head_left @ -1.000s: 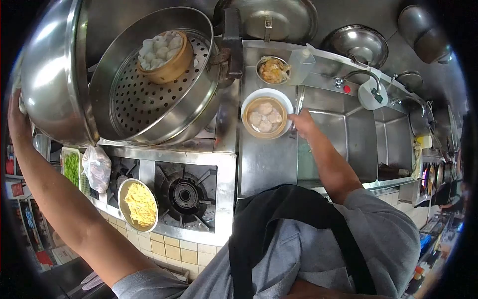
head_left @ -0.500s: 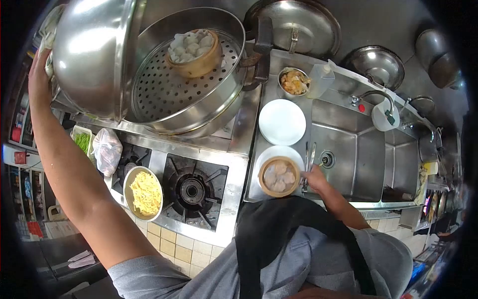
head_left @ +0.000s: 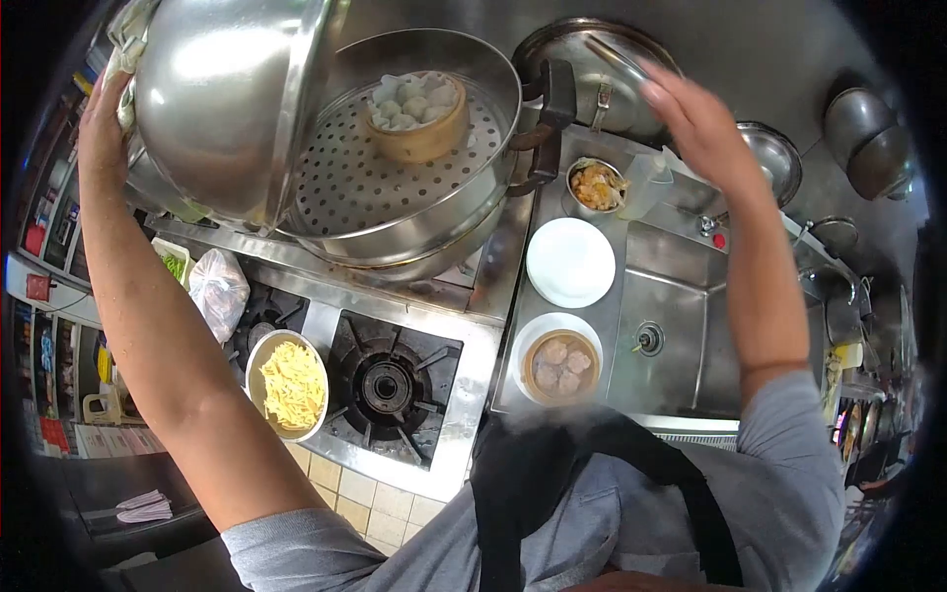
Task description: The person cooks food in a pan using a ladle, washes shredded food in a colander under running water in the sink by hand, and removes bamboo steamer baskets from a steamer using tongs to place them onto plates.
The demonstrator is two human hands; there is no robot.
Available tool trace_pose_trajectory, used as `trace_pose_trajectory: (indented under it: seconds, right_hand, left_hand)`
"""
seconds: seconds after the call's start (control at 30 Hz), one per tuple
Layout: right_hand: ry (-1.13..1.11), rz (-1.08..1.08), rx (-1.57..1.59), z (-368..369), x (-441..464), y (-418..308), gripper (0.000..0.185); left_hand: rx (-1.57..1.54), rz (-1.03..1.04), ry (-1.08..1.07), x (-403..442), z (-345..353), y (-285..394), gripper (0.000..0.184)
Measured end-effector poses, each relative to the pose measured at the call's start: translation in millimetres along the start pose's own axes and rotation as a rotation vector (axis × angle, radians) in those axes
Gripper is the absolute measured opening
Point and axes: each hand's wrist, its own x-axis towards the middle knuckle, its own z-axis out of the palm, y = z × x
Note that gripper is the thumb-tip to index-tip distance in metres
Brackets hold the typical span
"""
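Note:
At the upper left, my left hand grips the big domed steel lid through a pale cloth, holding it tilted over the steamer's left side. Inside the perforated steamer stands a bamboo basket of white dumplings on paper. My right hand is raised above the sink's back edge, closed on a slim metal utensil, perhaps tongs. A second bamboo basket with several dumplings rests on a white plate. Behind it is another white plate.
A metal bowl of food and a clear plastic container stand behind the plates. To the right is the steel sink. A bowl of yellow strips sits beside the burner, near a plastic bag.
My right hand has left the dumpling basket, now on the plate, and has risen toward the back with the metal utensil. My left hand still holds the lid. The view has shifted.

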Motion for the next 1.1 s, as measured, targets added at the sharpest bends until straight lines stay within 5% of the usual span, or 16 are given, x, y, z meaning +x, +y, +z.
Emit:
trace_pose_trajectory:
  seconds: [0.07,0.13,0.2,0.3,0.37,0.47,0.53,0.6,0.67,0.8,0.9,0.97,1.1]
  right_hand:
    - [0.051,-0.213,-0.398,17,55,-17,0.037]
    - [-0.23,-0.069,-0.523,27,96,-73,0.034]
    - [-0.297,-0.165,-0.725,50,135,-84,0.024]
    - [-0.441,-0.271,-0.855,97,178,-81,0.024]
    - [-0.549,-0.146,-0.912,121,193,-86,0.032]
    - [-0.587,-0.211,-0.909,143,204,-78,0.032]
    - [-0.546,-0.217,-0.873,152,203,-75,0.03]
    - [-0.505,-0.225,-0.832,154,200,-74,0.029]
    - [-0.354,-0.268,-0.75,150,196,-73,0.024]
    - [-0.28,-0.387,-0.739,122,175,-100,0.021]
    - [-0.3,-0.312,-0.788,100,158,-121,0.02]
    - [-0.17,-0.506,-0.602,90,155,-111,0.025]
    - [-0.144,-0.479,-0.655,70,143,-122,0.025]
  left_hand:
    - [-0.044,0.002,-0.01,3,-7,-3,0.05]
    - [-0.029,0.023,0.025,-4,-6,1,0.048]
    - [-0.056,0.01,0.03,-13,-6,6,0.047]
    - [-0.07,0.008,0.033,-9,-15,-2,0.045]
    - [-0.055,0.021,0.037,-5,-25,-9,0.044]
    - [0.172,0.212,-0.018,-7,-33,-13,0.043]
    - [-0.117,-0.011,0.065,-9,-31,-9,0.04]
    - [0.585,0.419,-0.043,-6,-42,-16,0.037]
    - [0.004,0.105,0.074,-12,-35,-13,0.034]
    - [-0.136,-0.004,0.091,-6,-45,-20,0.033]
    - [0.598,0.513,-0.038,9,-65,-37,0.034]
    - [-0.168,-0.012,0.101,-7,-43,-19,0.035]
    - [0.087,0.219,0.025,-5,-46,-24,0.036]
